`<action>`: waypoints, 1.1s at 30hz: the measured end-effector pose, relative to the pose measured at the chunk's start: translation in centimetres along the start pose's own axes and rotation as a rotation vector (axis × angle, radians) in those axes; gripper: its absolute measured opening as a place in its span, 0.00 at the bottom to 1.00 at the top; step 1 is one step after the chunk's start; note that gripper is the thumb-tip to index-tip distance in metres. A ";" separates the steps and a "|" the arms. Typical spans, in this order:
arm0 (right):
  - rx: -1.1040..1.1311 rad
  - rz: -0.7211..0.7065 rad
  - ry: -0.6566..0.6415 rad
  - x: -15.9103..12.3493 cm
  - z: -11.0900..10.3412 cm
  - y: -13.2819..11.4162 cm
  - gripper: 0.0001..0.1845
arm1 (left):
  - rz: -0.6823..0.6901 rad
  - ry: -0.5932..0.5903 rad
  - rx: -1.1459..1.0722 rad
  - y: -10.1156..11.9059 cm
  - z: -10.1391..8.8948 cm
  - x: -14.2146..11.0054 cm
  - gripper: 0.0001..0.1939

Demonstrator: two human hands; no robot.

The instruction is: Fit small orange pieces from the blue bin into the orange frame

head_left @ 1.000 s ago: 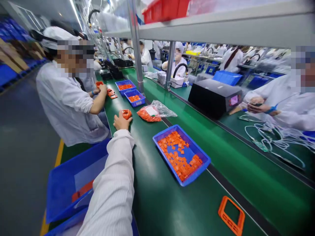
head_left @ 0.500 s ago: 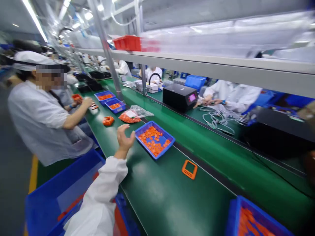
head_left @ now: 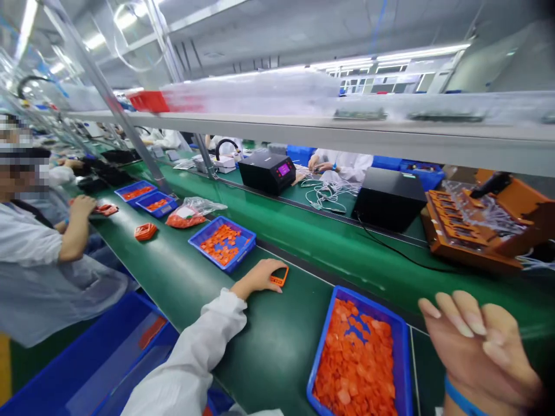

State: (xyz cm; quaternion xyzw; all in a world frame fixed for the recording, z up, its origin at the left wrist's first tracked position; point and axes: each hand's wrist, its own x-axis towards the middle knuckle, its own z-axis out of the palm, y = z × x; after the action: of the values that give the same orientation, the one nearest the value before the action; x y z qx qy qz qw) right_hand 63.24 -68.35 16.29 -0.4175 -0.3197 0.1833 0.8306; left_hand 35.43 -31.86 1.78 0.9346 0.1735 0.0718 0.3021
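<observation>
head view, left hand (head_left: 259, 277) laid over orange frame (head_left: 280, 277) on green belt (head_left: 277, 341), fingers curled on it, right hand (head_left: 481, 346) raised empty, fingers spread, beside blue tray (head_left: 401, 346) of orange parts

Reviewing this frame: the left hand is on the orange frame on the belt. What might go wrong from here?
1. The left hand covers most of the orange frame, which lies flat on the green belt; a fingertip pickup may slip.
2. The near blue tray is heaped with small orange pieces beside the raised right hand; a knock might spill them.
3. Another tray of orange pieces sits just beyond the left hand, so a sweep could nudge it.
</observation>
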 end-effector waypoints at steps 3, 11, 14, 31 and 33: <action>0.084 0.029 -0.038 0.2 0.3 0.0 0.26 | -0.001 0.100 -0.020 2.9 0.3 -1.0 0.45; 0.049 0.334 -0.017 -0.3 0.6 2.5 0.19 | 0.581 0.431 -0.282 20.5 3.1 3.7 0.59; 0.137 0.543 -0.227 -1.4 1.8 2.4 0.25 | 0.644 0.502 -0.312 23.9 4.7 5.4 0.63; 0.083 0.373 0.006 -0.6 0.3 1.0 0.37 | 0.169 -0.719 0.312 25.2 10.6 3.4 0.62; 0.095 0.381 0.014 -0.5 0.4 1.0 0.30 | 0.166 -0.765 0.372 25.8 11.3 3.4 0.60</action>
State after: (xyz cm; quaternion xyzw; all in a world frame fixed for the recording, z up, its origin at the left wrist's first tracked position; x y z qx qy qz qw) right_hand 62.58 -67.86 15.47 -0.4319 -0.2199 0.3492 0.8020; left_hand 48.50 -56.27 7.98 0.9432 -0.0168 -0.2883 0.1644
